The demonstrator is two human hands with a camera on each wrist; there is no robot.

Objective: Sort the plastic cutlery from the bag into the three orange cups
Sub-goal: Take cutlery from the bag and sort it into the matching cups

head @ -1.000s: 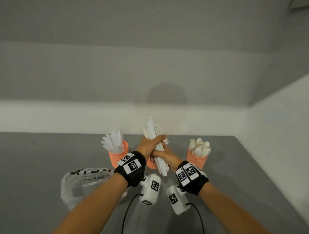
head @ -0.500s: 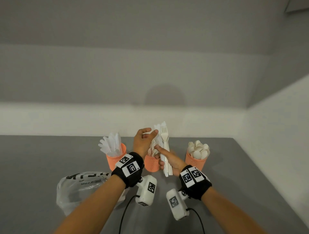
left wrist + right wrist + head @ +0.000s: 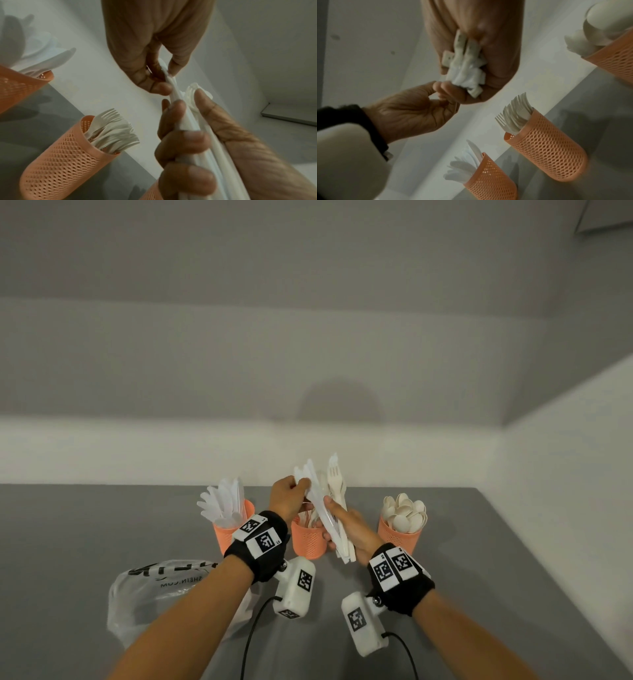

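Note:
Three orange mesh cups stand in a row on the grey table: the left cup (image 3: pixel 233 534) holds knives, the middle cup (image 3: pixel 308 542) forks, the right cup (image 3: pixel 399 537) spoons. Above the middle cup my right hand (image 3: pixel 346 525) grips a bundle of white plastic cutlery (image 3: pixel 337 491), a fork showing at its top. My left hand (image 3: pixel 301 486) pinches a flat white piece (image 3: pixel 169 79) near the top of that bundle. In the right wrist view the bundle's handle ends (image 3: pixel 465 70) stick out of my right fist.
A crumpled clear plastic bag (image 3: pixel 164 594) with black lettering lies on the table at the front left, under my left forearm. White walls close the table at the back and on the right. Cables run from both wrist cameras toward me.
A second ago both hands gripped the bundle together. The left hand let go, opened, and now pinches one piece at the bundle's top; the right hand keeps hold of the bundle.

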